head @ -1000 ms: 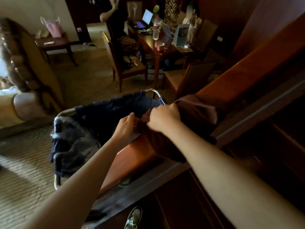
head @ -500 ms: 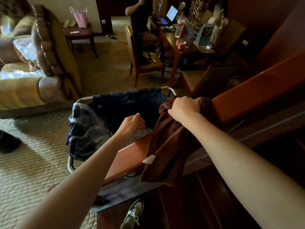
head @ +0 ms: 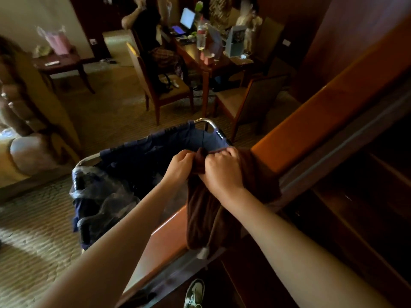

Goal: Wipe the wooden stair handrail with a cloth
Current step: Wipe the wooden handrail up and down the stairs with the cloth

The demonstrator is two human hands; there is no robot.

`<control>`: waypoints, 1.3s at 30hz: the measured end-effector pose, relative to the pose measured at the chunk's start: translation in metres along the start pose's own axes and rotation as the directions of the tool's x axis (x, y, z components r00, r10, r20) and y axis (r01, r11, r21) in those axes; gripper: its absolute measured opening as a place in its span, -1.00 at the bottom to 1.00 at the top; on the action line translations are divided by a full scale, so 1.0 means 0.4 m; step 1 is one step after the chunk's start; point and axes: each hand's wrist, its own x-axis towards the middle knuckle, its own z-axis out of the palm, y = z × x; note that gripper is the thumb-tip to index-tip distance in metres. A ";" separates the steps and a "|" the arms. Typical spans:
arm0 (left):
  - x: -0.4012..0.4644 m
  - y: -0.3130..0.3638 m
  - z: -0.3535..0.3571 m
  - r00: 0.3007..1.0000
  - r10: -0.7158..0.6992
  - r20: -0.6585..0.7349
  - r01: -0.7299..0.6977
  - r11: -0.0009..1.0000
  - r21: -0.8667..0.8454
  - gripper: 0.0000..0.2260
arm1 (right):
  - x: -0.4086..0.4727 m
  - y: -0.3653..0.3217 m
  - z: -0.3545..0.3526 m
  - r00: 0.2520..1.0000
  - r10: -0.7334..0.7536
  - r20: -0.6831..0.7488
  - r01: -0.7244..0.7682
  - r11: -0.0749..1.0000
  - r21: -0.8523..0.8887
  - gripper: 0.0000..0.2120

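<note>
The dark brown cloth (head: 224, 210) is now gripped by both hands over the polished reddish-brown wooden stair handrail (head: 311, 127).

Half a second ago only the right hand (head: 220, 172) held it; the left hand (head: 179, 166) has since been brought in, its fingers curled round the bunched top edge beside the right hand's closed fingers. The cloth is draped across the rail, so regripping or folding is judged under way before wiping. A dark blue laundry cart (head: 142, 156) stands just beyond.
</note>
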 end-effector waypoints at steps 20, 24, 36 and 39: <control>-0.056 0.085 0.154 0.744 0.422 0.518 -0.394 0.903 -0.170 -0.67 | -0.084 0.195 -0.023 0.623 0.498 -0.604 -0.359 0.867 0.344 -0.60; -0.064 -0.023 0.100 0.751 0.488 0.445 -0.431 0.873 -0.230 -0.79 | -0.139 0.154 0.039 0.491 0.685 -0.538 -0.223 0.696 0.682 -0.50; -0.136 -0.226 -0.047 0.878 0.170 0.448 -0.156 0.985 -0.069 -0.77 | -0.353 -0.238 0.289 0.584 0.684 -0.438 0.008 0.535 0.845 -0.69; -0.140 -0.267 -0.070 0.877 0.186 0.443 -0.200 0.980 -0.016 -0.77 | -0.285 -0.164 0.256 0.538 0.767 -0.350 -0.166 0.504 0.848 -0.63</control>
